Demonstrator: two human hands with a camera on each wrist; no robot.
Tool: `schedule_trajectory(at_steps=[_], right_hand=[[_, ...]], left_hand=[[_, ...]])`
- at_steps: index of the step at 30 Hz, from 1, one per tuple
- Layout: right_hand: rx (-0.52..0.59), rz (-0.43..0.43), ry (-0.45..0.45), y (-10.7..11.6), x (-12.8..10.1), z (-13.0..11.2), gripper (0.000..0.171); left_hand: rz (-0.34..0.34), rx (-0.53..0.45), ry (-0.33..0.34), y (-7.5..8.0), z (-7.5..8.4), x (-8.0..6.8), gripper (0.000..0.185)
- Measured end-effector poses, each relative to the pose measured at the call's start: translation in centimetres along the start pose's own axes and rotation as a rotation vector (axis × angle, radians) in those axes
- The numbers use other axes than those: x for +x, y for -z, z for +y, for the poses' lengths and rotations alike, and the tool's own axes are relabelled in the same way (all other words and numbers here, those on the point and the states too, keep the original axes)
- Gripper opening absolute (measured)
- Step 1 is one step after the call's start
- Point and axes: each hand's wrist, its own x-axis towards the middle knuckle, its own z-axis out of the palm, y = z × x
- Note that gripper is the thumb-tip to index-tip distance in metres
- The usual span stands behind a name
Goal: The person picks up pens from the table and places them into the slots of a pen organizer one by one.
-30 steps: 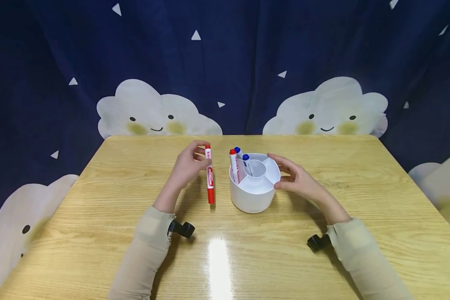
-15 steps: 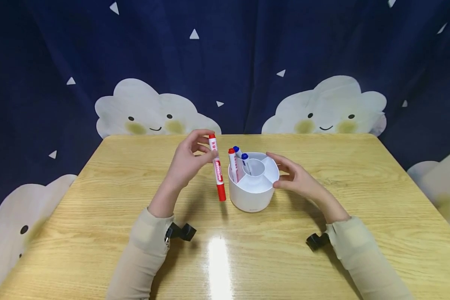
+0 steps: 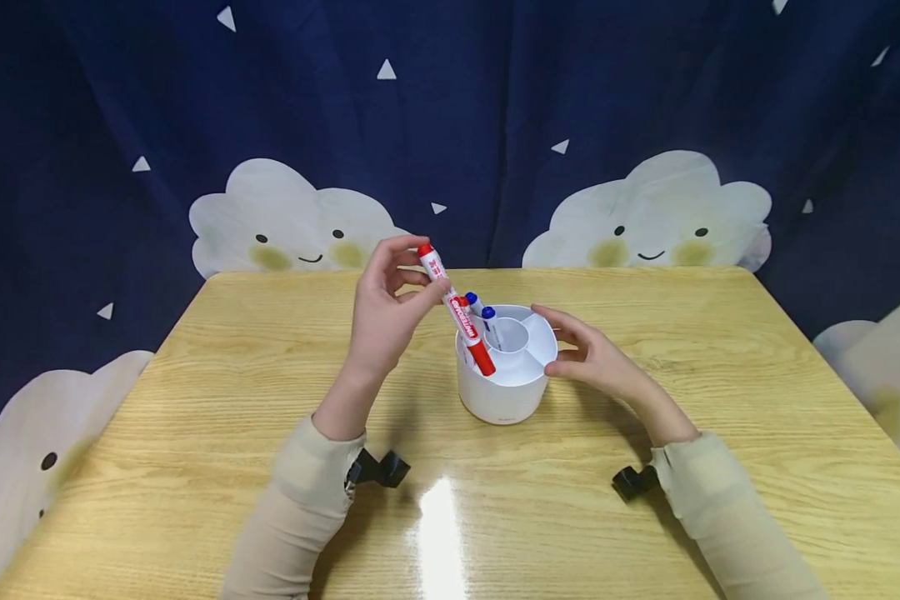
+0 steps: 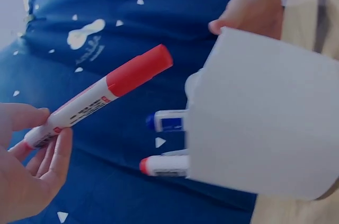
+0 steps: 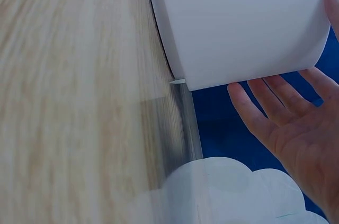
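A red whiteboard marker (image 3: 458,307) is pinched at its upper end between my left hand's (image 3: 390,312) thumb and fingers. It slants down to the right, its red cap over the near-left rim of a white round pen holder (image 3: 504,402). In the left wrist view, the held marker's cap (image 4: 140,70) is outside the holder's mouth. Another red-capped marker (image 4: 167,166) and two blue-capped markers (image 3: 490,320) stand in the holder. My right hand (image 3: 596,357) holds the holder's right side, thumb in front and fingers behind; the right wrist view shows several fingertips against its wall (image 5: 243,28).
The holder stands on a wooden table (image 3: 195,433), with a light glare in front of it. A dark blue curtain (image 3: 480,125) with white clouds hangs behind the table. Black wrist cameras (image 3: 381,469) sit on both sleeves.
My left hand has lifted the red marker from the table beside the holder and carried it up and right, tilting it over the holder. The right hand has stayed on the holder.
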Motion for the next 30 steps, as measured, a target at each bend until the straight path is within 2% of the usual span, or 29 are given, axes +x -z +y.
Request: schedule_trajectory(at_steps=[7,12,18,25,30], right_hand=[[0.001,0.004,-0.01,0.0,0.1,-0.2,0.073],[0.006,0.007,0.013,0.0,0.1,0.0,0.073],[0.009,0.007,0.016,0.0,0.0,0.2,0.073],[0.015,0.003,-0.007,0.0,-0.1,0.1,0.073],[0.014,0.001,-0.002,0.0,0.0,0.1,0.073]], left_hand=[[-0.022,0.026,-0.019,-1.1,-1.5,-0.9,0.042],[-0.063,0.061,0.023,-1.7,-2.4,-1.6,0.04],[-0.088,0.057,0.071,-2.0,-3.3,-2.3,0.038],[-0.11,0.061,0.102,-2.4,-4.5,-3.2,0.033],[-0.158,0.059,0.119,-2.5,-4.9,-3.6,0.029]])
